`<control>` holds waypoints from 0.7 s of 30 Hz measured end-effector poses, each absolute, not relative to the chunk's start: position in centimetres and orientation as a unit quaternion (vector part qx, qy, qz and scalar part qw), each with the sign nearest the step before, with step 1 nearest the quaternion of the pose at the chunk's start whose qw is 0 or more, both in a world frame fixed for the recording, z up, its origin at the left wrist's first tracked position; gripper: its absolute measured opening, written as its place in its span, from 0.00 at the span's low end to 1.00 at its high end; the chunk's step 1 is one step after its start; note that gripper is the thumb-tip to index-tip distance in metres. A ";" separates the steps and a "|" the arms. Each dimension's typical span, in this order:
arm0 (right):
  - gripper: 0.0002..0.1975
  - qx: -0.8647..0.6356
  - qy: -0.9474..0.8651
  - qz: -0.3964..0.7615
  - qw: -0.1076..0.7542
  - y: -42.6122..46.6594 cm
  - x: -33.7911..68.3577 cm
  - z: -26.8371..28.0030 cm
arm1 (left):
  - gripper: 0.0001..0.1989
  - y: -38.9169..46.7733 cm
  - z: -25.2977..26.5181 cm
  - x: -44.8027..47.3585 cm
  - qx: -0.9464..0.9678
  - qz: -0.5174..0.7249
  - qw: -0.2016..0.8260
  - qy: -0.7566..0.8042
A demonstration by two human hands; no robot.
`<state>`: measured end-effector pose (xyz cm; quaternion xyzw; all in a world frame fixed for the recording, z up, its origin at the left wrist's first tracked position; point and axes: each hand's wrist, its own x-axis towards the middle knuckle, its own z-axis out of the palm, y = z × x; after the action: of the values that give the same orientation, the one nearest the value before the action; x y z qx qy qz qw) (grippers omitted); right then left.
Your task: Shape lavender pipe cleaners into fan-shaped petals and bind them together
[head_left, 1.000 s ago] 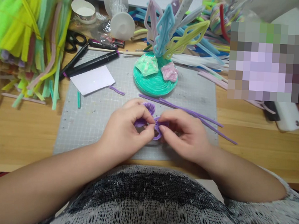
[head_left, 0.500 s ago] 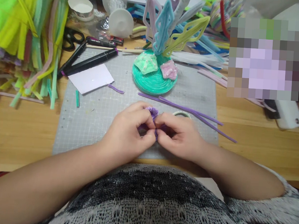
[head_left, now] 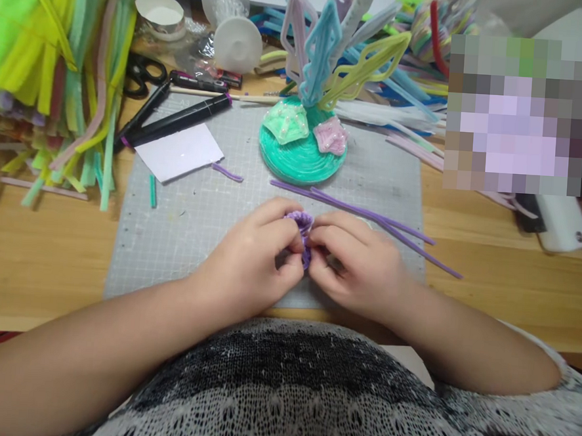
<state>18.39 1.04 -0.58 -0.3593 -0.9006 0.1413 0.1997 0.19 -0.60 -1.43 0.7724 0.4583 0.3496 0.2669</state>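
A small purple pipe-cleaner piece (head_left: 301, 220), coiled or folded, is pinched between my hands above the cutting mat (head_left: 171, 250). My left hand (head_left: 264, 249) grips its left side with thumb and bent fingers. From the right, my right hand (head_left: 352, 255) is closed on its edge, fingertips almost meeting those of the left. Most of the piece is hidden by my fingers. Just beyond the hands lie long purple pipe cleaners (head_left: 384, 218). Behind them stands a round green base (head_left: 298, 169) bearing a green star (head_left: 285, 122), a pink star (head_left: 331, 136) and upright coloured leaf shapes (head_left: 322, 49).
White card (head_left: 181, 153), black markers (head_left: 178, 120) and black-handled scissors (head_left: 144, 74) lie at the upper left. Bundled pipe cleaners (head_left: 48, 65) fill the far left. A white glue gun (head_left: 561, 221) is on the right, below a pixelated patch. White spools (head_left: 237, 44) stand at the back.
My right hand has turned slightly and its fingertips have drawn back a little from the left ones. More of the purple piece shows between them; the roll of tape behind is now mostly covered.
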 end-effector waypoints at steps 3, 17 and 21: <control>0.10 -0.343 -0.925 0.081 0.143 1.2 18.6 0.0 | 0.06 -0.6 -1.5 0.3 0.774 0.322 0.285 0.466; 0.08 -0.356 -0.917 0.148 0.100 2.5 17.7 -2.6 | 0.04 1.0 -2.6 -0.8 0.798 0.212 0.282 0.489; 0.07 -0.360 -0.901 0.212 0.113 2.9 17.8 -2.0 | 0.06 1.6 -2.3 -1.5 0.805 0.206 0.249 0.498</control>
<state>17.80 2.88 -2.05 -0.3602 -0.9015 0.2118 0.1126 -1.53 1.62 -2.29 0.8048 0.4980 0.2061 0.2486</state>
